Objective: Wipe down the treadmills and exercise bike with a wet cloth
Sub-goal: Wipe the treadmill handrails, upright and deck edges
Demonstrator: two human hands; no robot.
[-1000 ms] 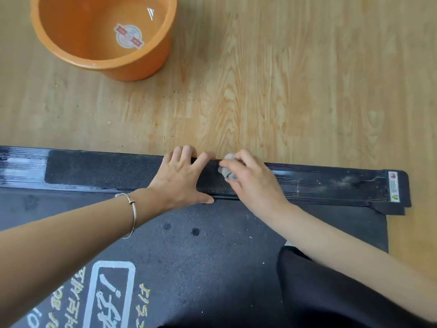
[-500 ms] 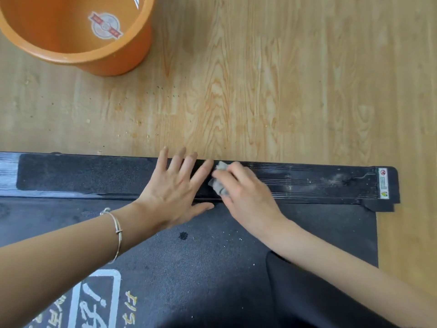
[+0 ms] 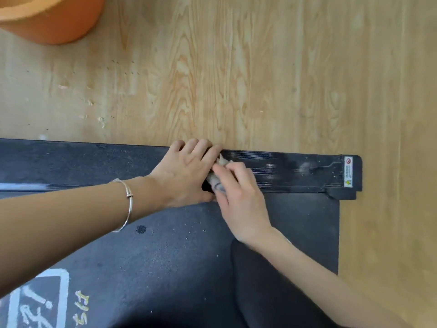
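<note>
The wooden floor (image 3: 260, 79) bears an orange bucket (image 3: 52, 22) and a black treadmill (image 3: 302, 221).

A small grey cloth (image 3: 214, 181) sits bunched on the treadmill's black side rail (image 3: 295, 172) — ribbed, dusty, streaked.

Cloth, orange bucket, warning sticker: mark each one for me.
cloth (image 3: 213, 180), head view, its grey lower fold.
orange bucket (image 3: 54, 24), head view, outer wall.
warning sticker (image 3: 348, 171), head view, its middle.
</note>
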